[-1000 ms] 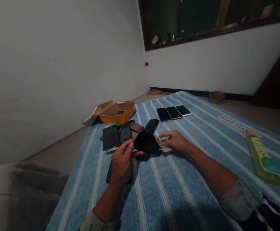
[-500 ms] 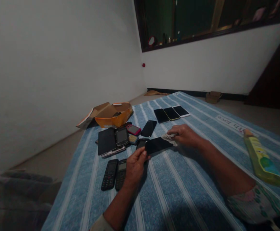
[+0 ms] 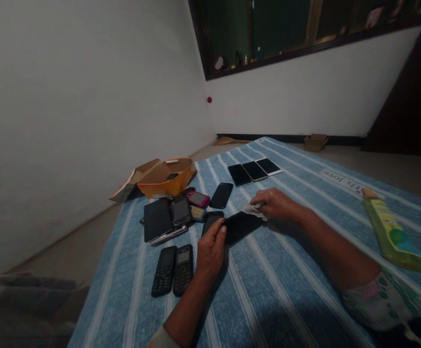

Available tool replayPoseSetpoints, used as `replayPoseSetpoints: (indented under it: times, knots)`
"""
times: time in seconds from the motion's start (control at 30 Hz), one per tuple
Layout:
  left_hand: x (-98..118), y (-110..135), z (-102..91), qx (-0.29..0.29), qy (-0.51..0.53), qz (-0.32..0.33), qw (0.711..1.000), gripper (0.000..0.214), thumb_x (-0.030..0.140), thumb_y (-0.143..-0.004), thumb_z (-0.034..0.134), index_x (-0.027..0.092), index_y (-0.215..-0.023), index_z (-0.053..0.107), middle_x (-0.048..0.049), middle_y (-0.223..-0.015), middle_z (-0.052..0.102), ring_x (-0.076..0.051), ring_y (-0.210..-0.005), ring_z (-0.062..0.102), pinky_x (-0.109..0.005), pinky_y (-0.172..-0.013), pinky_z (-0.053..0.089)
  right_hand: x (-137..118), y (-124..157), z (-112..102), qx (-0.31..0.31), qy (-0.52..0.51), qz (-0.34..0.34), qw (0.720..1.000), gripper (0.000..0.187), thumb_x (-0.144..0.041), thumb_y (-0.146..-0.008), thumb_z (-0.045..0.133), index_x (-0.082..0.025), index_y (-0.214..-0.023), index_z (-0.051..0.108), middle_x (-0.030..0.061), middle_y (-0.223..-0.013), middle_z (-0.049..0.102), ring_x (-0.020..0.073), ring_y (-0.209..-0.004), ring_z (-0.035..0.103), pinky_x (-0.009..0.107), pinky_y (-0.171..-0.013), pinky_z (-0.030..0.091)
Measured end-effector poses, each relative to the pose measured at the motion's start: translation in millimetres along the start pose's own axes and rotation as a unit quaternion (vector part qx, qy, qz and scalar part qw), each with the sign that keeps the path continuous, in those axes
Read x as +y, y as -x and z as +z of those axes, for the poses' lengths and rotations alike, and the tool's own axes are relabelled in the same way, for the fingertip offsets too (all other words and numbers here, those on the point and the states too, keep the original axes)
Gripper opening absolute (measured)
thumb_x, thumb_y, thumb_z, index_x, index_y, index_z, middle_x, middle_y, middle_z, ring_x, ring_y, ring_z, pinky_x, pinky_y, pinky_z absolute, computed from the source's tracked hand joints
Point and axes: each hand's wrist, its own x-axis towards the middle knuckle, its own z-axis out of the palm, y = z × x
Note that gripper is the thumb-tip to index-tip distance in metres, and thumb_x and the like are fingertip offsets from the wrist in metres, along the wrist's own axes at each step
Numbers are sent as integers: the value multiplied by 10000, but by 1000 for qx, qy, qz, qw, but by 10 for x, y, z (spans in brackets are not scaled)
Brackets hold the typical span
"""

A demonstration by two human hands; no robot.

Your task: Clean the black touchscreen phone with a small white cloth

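Note:
My left hand [image 3: 212, 249] pinches the near end of a black smartphone [image 3: 241, 225], held low and nearly flat over the blue striped cloth [image 3: 268, 280]. At the phone's far end my right hand [image 3: 275, 204] is closed on a small crumpled white rag [image 3: 253, 210] that touches the phone. Another dark phone [image 3: 210, 221] lies just left of the held one. Two black keypad phones [image 3: 174, 269] lie side by side left of my left wrist.
A pile of phones [image 3: 172, 216] and a lone black phone [image 3: 221, 195] lie further back, beside an open orange cardboard box [image 3: 163, 178]. Three smartphones [image 3: 254, 171] sit in a row at the far end. A yellow-green bottle [image 3: 391, 229] lies at the right.
The black phone has come down from an upright tilt to nearly flat near the cloth. My left hand shifted right with it, uncovering the two keypad phones. My right hand still has the rag against it.

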Motion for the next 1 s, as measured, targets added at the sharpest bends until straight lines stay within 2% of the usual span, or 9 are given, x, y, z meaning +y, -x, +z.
replayPoseSetpoints:
  times: [0.13,0.27,0.33,0.4,0.5,0.67,0.77,0.87,1.0]
  knots:
    - [-14,6,41,-6,30,-14,999,413,433,-760,624,148,-1048,706,-60,-868,702,-199,-662,639,-294,-545,548,6,-17,92,37,39,17,998,308,-32,-734,510,-180,-888,731,50,-850,684,185,-803,625,270,-719,438]
    - [-53,20,72,-5,54,-33,998,386,418,-741,644,149,-1011,710,-35,-778,667,-161,-559,601,-277,-490,529,-254,2,430,165,128,37,977,223,-55,-793,487,-142,-823,690,108,-840,663,246,-862,615,346,-754,469]
    - [-65,23,78,-4,57,-38,998,359,405,-744,640,155,-991,714,-27,-761,665,-150,-540,589,-264,-481,513,-470,43,675,172,126,2,977,214,-78,-813,508,-121,-932,680,142,-985,669,277,-1064,576,399,-919,443]
    - [-65,24,79,-6,60,-43,997,312,386,-741,641,158,-939,722,-24,-748,672,-153,-575,599,-249,-505,507,-665,101,907,199,99,-71,972,296,-100,-840,510,-81,-1110,630,186,-1169,629,288,-1225,493,453,-1050,363]
    - [-45,27,80,-7,78,-61,995,259,351,-735,641,153,-877,728,-27,-747,686,-165,-669,625,-229,-556,507,-798,181,1120,190,69,-102,974,439,-103,-847,506,-51,-1282,524,207,-1329,546,295,-1333,396,499,-1107,305]
    - [-18,47,106,1,140,-136,981,313,356,-699,654,130,-908,712,-12,-695,658,-149,-601,603,-241,-515,525,-697,214,1121,152,50,-85,983,456,-139,-910,431,-81,-1361,464,192,-1399,497,271,-1371,361,519,-1119,295]
    - [-20,55,120,5,157,-149,976,330,360,-676,664,120,-900,701,-3,-668,629,-139,-570,582,-246,-469,534,-637,208,1083,143,54,-65,986,436,-157,-941,366,-109,-1360,478,182,-1406,495,265,-1378,355,524,-1121,290]
    - [-33,53,124,17,169,-156,973,328,343,-646,683,109,-876,695,-3,-642,615,-133,-566,582,-243,-464,545,-554,208,1061,136,69,-29,988,429,-172,-950,345,-117,-1347,497,177,-1417,488,277,-1382,348,537,-1122,274]
    - [-30,56,123,23,176,-169,969,325,326,-641,688,95,-869,683,-16,-635,615,-130,-552,586,-250,-462,558,-310,206,1022,157,91,46,982,419,-173,-951,337,-134,-1329,515,168,-1428,479,271,-1379,361,528,-1126,265]
